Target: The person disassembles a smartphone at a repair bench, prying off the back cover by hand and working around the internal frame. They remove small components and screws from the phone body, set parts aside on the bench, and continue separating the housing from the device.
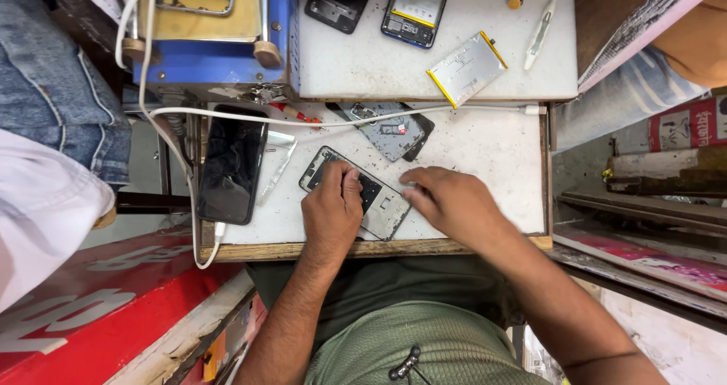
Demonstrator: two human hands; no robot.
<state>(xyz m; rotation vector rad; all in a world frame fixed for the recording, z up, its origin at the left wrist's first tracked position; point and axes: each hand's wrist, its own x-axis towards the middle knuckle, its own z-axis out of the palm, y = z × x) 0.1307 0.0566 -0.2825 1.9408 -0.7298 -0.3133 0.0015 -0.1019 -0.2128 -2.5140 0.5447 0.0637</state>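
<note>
my left hand (332,209) lies palm down on an opened phone frame (356,193), fingers curled and pressing its dark inner part, holding it flat to the bench (485,158). my right hand (452,202) sits at three o'clock from the left, fingertips touching the frame's right edge; i cannot tell whether it pinches anything. the frame lies tilted, under and between both hands, near the front edge of the bench.

the bench is a white, scuffed slab with dark grime and a wooden front lip. at twelve o'clock from the hands lies a grey back cover (390,130), with a white cable (318,120) running across above it. at nine o'clock a black phone (232,164) lies face up, plugged into the cable at its lower end. beyond, on a higher white slab, sit a silver battery (466,68), two more opened phones (415,8), and a white tool (542,26). at eleven o'clock stands a blue machine (216,56). at far nine o'clock is another person's denim leg (53,82).
</note>
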